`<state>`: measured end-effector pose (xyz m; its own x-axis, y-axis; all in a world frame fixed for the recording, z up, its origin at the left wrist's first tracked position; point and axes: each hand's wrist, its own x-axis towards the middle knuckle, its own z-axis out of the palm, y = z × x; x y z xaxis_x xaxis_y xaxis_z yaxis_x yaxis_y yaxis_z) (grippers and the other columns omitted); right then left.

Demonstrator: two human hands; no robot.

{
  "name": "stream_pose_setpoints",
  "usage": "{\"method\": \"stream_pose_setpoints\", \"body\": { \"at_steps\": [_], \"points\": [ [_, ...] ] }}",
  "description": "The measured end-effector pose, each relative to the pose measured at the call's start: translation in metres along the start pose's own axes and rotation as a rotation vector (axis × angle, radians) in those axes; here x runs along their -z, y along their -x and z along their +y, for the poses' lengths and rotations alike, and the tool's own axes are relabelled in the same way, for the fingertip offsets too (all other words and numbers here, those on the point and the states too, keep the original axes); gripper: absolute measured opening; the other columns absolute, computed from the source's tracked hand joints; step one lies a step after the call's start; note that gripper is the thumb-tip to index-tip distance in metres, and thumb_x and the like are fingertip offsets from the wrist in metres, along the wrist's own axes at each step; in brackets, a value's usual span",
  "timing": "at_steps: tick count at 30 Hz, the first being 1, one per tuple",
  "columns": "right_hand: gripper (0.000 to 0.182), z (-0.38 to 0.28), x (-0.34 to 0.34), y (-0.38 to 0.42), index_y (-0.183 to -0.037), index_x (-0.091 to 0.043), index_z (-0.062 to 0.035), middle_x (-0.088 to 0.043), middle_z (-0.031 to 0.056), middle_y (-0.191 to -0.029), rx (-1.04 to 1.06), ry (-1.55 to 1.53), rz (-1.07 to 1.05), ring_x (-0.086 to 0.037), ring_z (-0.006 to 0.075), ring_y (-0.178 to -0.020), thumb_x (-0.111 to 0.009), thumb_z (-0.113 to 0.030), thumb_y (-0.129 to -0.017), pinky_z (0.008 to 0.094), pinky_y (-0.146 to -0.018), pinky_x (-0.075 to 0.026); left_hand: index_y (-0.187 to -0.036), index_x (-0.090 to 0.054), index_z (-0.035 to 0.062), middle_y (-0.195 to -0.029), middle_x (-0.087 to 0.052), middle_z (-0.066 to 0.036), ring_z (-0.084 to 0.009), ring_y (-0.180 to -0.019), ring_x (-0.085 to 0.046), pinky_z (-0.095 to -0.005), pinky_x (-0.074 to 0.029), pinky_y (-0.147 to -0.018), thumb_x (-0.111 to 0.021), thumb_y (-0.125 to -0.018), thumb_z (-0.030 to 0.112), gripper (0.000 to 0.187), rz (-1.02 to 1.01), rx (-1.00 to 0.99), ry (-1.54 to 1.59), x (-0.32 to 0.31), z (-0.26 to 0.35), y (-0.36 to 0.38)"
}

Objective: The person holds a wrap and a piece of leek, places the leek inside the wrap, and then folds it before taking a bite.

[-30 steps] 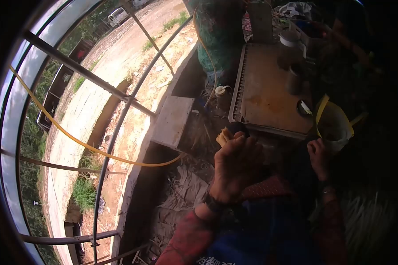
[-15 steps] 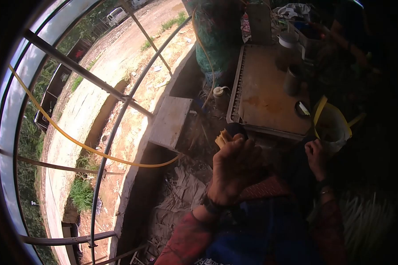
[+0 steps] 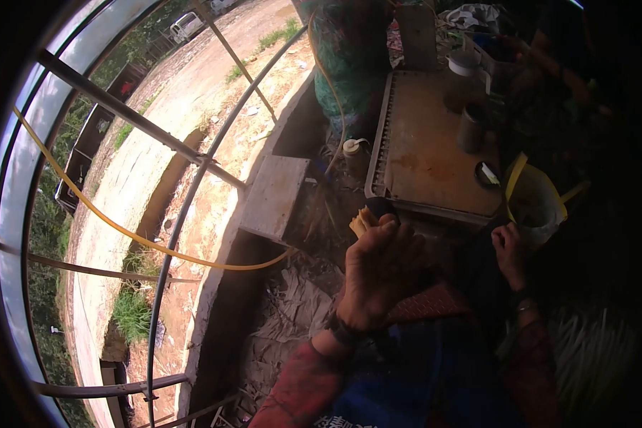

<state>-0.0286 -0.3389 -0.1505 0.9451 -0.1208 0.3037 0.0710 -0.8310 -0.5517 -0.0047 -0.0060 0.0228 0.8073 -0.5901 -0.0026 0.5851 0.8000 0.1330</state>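
My left hand (image 3: 381,264) is closed around a pale yellow piece (image 3: 362,222) with a ragged end, which sticks out above the thumb and forefinger. Its exact kind I cannot tell. A dark rounded thing (image 3: 381,207) shows just behind the thumb. To the right, my right hand (image 3: 511,255) is curled shut at the near left edge of a translucent plastic bag (image 3: 538,203) with yellow handles. The bag's mouth gapes upward, and its inside is dim.
A worn brown tabletop (image 3: 428,150) lies ahead, with a dark cup (image 3: 471,128), a white-lidded jug (image 3: 464,64) and a black tape-like ring (image 3: 487,173). Nearby are a squeeze bottle (image 3: 353,157) and a pale box (image 3: 274,196). Another person's arm (image 3: 571,78) reaches in at upper right.
Both hands keep their grip and hardly move. The other person's arm at the upper right has shifted slightly.
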Motion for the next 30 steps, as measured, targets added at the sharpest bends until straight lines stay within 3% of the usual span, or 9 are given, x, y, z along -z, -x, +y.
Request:
{"method": "stream_pose_setpoints", "body": {
  "at_steps": [8, 30],
  "points": [
    [0.008, 0.001, -0.002, 0.000, -0.090, -0.058, -0.0018, -0.053, 0.0135, -0.090, 0.022, 0.014, 0.014, -0.058, 0.0332, -0.085, -0.061, -0.009, -0.091, 0.0418, -0.073, -0.046, -0.075, -0.042, 0.0163, -0.067, -0.034, 0.003, -0.0124, -0.064, -0.034, -0.0289, -0.032, -0.062, -0.050, -0.097, 0.020, 0.024, 0.087, 0.012, 0.022, -0.014, -0.002, 0.001],
    [0.008, 0.002, -0.003, 0.000, -0.089, -0.060, -0.0043, -0.054, 0.0126, -0.091, -0.023, -0.004, 0.003, -0.058, 0.0340, -0.090, -0.062, -0.011, -0.090, 0.0433, -0.077, -0.047, -0.073, -0.041, 0.0172, -0.066, -0.033, 0.003, -0.0116, -0.064, -0.035, -0.0278, -0.032, -0.061, -0.051, -0.096, 0.020, 0.025, 0.056, 0.022, -0.019, -0.013, -0.001, 0.000]
  ]
}}
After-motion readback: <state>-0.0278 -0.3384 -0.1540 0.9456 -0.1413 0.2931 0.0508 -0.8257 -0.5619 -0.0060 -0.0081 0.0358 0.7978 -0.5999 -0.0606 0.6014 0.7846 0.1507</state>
